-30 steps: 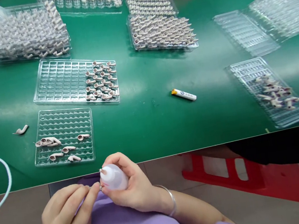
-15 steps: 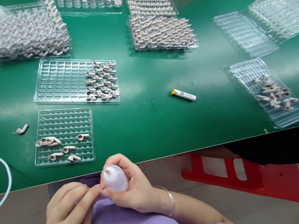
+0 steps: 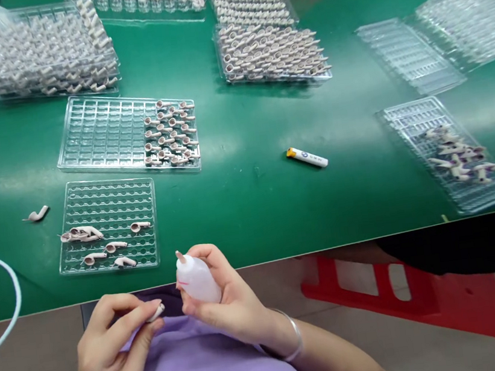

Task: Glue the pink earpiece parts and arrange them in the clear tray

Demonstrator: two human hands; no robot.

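Note:
My left hand [image 3: 114,349] pinches a small pale earbud shell [image 3: 155,312] between thumb and fingertips, above my lap. Wrapped by my right hand [image 3: 226,301] is a white squeeze bottle [image 3: 200,282], its narrow brownish nozzle pointing up and to the left. A gap separates the bottle from the shell. Just beyond my hands, a clear plastic tray [image 3: 108,204] bears several similar shells, some piled at its left. One loose shell [image 3: 38,213] lies on the table left of that tray.
A larger clear tray [image 3: 98,129] has shells along its right side. Loaded tray stacks [image 3: 39,55] stand at the back. A white tube with an orange end [image 3: 308,157] lies mid-table. Another tray [image 3: 407,119] holds piled pieces at right. A white cable [image 3: 15,289] curves at left; a red stool [image 3: 463,303] stands below.
My hands have moved apart: the left drew back a little with the earbud shell, which now shows more. The right shifted slightly right with the bottle, which is tilted more to the left.

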